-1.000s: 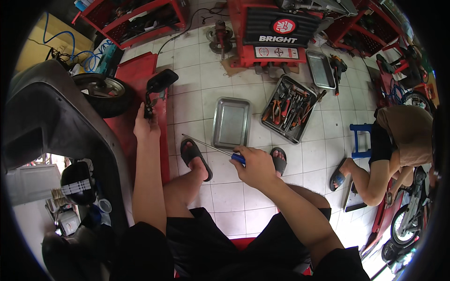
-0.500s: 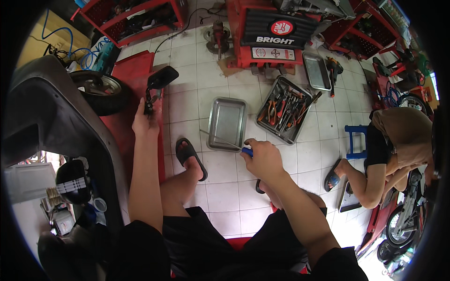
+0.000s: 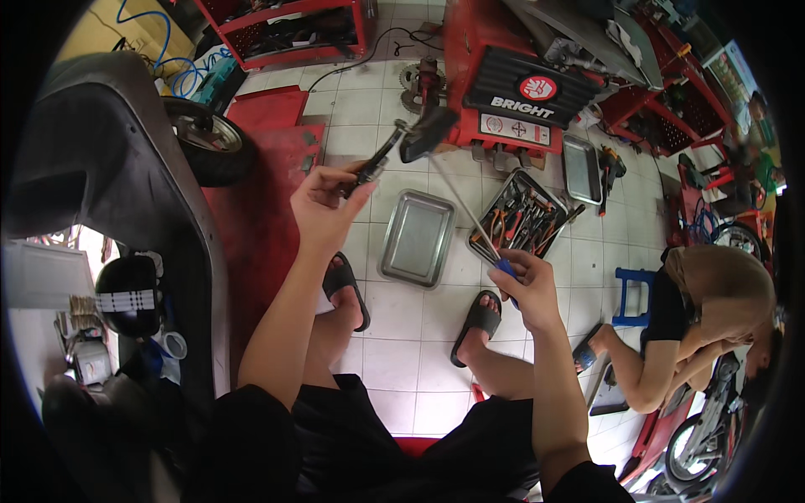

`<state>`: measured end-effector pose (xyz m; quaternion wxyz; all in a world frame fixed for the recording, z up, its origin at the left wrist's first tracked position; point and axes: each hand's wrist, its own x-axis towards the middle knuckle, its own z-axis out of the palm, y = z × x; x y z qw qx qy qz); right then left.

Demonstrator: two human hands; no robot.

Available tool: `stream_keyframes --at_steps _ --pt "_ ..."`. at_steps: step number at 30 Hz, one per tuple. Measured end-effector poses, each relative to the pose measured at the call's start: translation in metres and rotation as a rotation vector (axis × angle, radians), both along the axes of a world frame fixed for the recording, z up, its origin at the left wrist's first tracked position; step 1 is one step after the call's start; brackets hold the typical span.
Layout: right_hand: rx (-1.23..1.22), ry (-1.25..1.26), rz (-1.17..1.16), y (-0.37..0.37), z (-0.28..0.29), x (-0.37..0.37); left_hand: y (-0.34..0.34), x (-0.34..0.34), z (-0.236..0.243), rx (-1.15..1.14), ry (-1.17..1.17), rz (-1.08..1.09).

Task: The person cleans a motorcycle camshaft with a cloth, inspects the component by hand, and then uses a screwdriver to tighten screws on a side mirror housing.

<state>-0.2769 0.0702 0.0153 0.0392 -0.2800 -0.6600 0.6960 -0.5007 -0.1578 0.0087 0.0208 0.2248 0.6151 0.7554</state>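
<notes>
My left hand (image 3: 325, 205) is closed around the lower end of a black mirror (image 3: 429, 134), a motorbike side mirror on a stem. The mirror head tilts up and to the right, a little blurred. In my right hand (image 3: 532, 285) is a long screwdriver (image 3: 470, 211) with a blue handle. Its thin shaft points up and to the left, and the tip ends close to the mirror head; whether they touch I cannot tell. Below and between the hands, an empty metal tray (image 3: 418, 238) lies on the tiled floor.
A second tray (image 3: 521, 210) full of pliers and other tools sits right of it, with another tray (image 3: 582, 170) and a drill (image 3: 612, 176) beyond. A motorbike body (image 3: 138, 168) stands close on my left. At the right a person (image 3: 717, 293) bends over near a blue stool (image 3: 631, 298).
My left hand has lifted the mirror off to the right, away from the red platform. My right hand has moved right and raised the screwdriver, its shaft now steeper. The view has shifted slightly.
</notes>
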Motion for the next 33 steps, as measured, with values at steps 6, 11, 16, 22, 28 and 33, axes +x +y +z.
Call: stream_keyframes --at_steps 6,11,16,22,28,33 --pt "-0.218 0.087 -0.066 -0.006 -0.013 0.0 0.01 0.03 0.016 -0.174 0.35 -0.025" --pt "-0.348 0.099 -0.053 -0.008 -0.008 -0.004 0.01 0.036 0.019 -0.205 0.595 0.01" --pt "-0.326 0.094 -0.063 -0.012 -0.006 -0.003 0.009 0.036 0.026 -0.196 0.667 0.016" --pt "-0.312 0.082 -0.098 -0.013 -0.009 -0.004 0.008 0.04 0.026 -0.229 0.525 0.035" --pt "-0.296 0.085 -0.077 -0.014 0.0 -0.006 0.007 0.036 0.015 -0.007 0.152 -0.032" --pt "-0.274 0.093 -0.058 -0.012 0.001 -0.004 0.01 0.037 0.015 0.018 0.063 -0.048"
